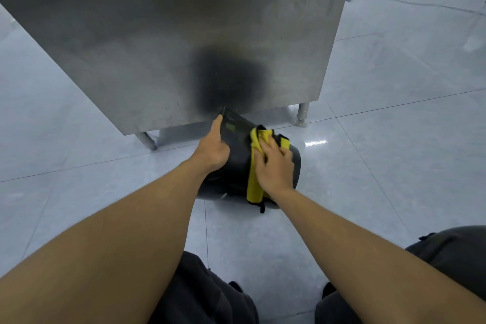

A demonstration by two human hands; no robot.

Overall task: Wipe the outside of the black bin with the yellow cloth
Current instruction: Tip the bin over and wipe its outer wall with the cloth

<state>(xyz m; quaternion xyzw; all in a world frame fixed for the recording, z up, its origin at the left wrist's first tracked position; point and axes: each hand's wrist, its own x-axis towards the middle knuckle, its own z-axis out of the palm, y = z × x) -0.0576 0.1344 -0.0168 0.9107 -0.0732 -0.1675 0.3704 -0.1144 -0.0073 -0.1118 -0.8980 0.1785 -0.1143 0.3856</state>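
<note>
cam 1: head-worn, wide-angle | faces forward and down | floor [381, 92] close below; steel unit [184, 34] just ahead

Black bin [236, 163] lies tipped on its side on the pale tiled floor [368, 152], far end at the lower edge of the steel cabinet [157, 47]. Left hand [213, 148] grips the bin's edge. Right hand [276, 166], fingers spread, presses the yellow cloth [252, 181] flat on the bin's side.

Both forearms [126, 239] are bare, as are the left hand [213, 150] and right hand [276, 168]. Dark grey trousers [205, 297] in soft, creased fabric cover both legs along the lower frame edge. A small black tab [426, 236] sits on the right knee; its nature cannot be determined.
</note>
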